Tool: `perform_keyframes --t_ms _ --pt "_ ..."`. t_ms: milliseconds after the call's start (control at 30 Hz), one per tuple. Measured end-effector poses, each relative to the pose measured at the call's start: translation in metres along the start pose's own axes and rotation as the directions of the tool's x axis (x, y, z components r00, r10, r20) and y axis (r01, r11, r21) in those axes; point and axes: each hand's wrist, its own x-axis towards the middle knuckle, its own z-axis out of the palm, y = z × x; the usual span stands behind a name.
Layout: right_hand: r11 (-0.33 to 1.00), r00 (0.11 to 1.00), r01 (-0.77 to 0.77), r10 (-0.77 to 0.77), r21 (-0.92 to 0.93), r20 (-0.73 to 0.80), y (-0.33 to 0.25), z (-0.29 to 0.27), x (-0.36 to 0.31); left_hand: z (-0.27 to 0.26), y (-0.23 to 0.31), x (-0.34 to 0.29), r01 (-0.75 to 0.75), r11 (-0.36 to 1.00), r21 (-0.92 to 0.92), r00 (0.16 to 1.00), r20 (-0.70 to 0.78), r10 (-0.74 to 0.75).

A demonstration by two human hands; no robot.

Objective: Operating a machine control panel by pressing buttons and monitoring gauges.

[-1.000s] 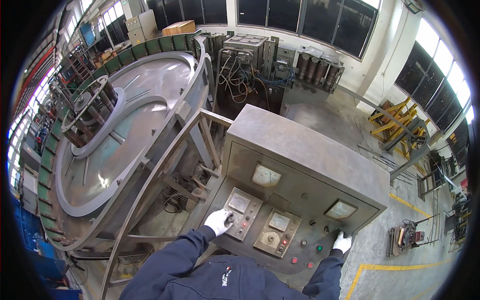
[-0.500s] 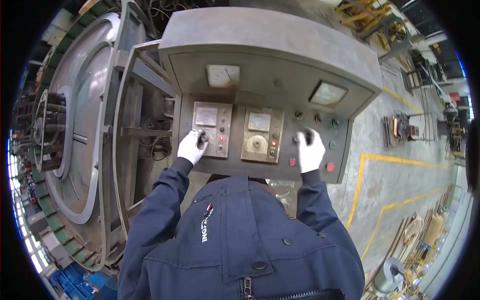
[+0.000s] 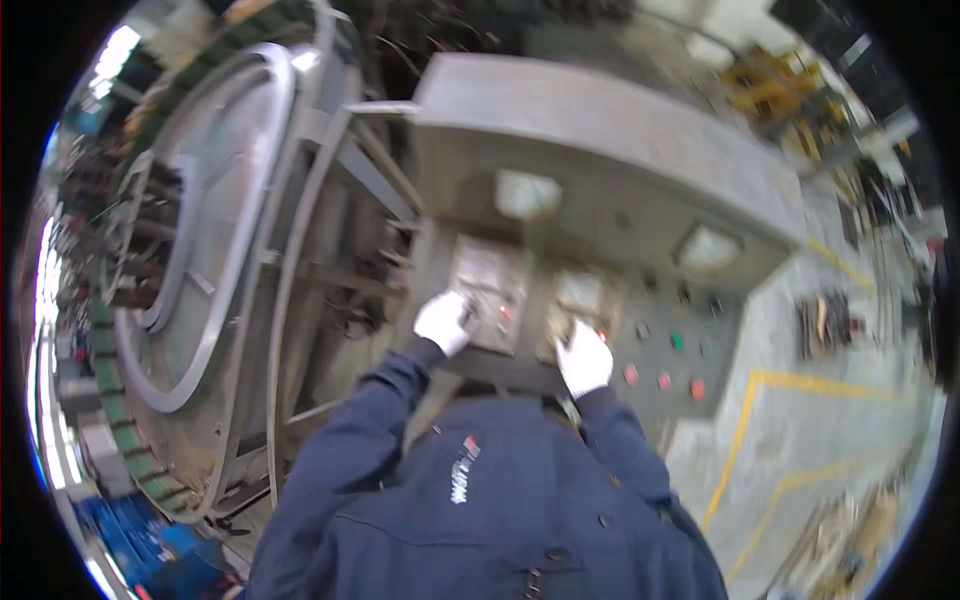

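A grey control console stands before me, its sloped panel (image 3: pixel 640 385) carrying two metal control units. My left hand (image 3: pixel 445 322), in a white glove, has its fingers curled round a dark knob (image 3: pixel 468 316) on the left unit (image 3: pixel 500 335). My right hand (image 3: pixel 584 360), also gloved in white, is at the lower part of the right unit (image 3: pixel 590 290), fingers closed at its round knob. That knob is mostly covered and the picture is blurred. A red light (image 3: pixel 505 313) glows on the left unit.
Red buttons (image 3: pixel 697 389), a green button (image 3: pixel 678 342) and several dark switches sit at the panel's right. Two meters are above. A large round metal machine (image 3: pixel 235 330) with a frame (image 3: pixel 290 300) stands left. Yellow lines (image 3: pixel 740 440) mark the floor at right.
My right hand has moved left from the switches on the right to the right unit's knob. My left hand stays at its knob. The whole view has shifted and tilted.
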Motion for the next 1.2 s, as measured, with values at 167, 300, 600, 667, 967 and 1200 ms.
perform_keyframes --t_ms 167,300,600,667,967,1200 --pt "0.996 0.995 -0.085 0.087 -0.036 0.051 -0.009 -0.005 0.009 0.013 -0.016 -0.001 0.01 1.0 0.011 0.999 0.035 -0.01" --pt "0.994 0.994 -0.1 0.101 -0.042 0.034 -0.008 0.0 0.005 0.018 -0.02 -0.002 -0.006 1.0 -0.002 0.999 0.053 0.006" --pt "0.99 0.989 -0.134 0.136 -0.046 0.055 -0.01 0.002 0.003 0.03 -0.029 -0.003 -0.029 0.999 0.013 0.997 0.069 0.028" --pt "0.988 0.986 -0.151 0.152 -0.014 0.065 -0.014 0.0 0.005 0.031 -0.031 -0.005 -0.027 1.0 0.008 0.998 0.064 0.027" --pt "0.986 0.985 -0.164 0.163 0.015 0.056 -0.017 -0.006 0.006 0.026 -0.028 -0.005 -0.045 0.999 -0.014 0.998 0.033 0.045" --pt "0.987 0.987 -0.159 0.158 0.021 0.04 -0.014 -0.001 0.006 0.025 -0.027 -0.004 -0.022 0.999 -0.028 0.999 0.047 0.023"
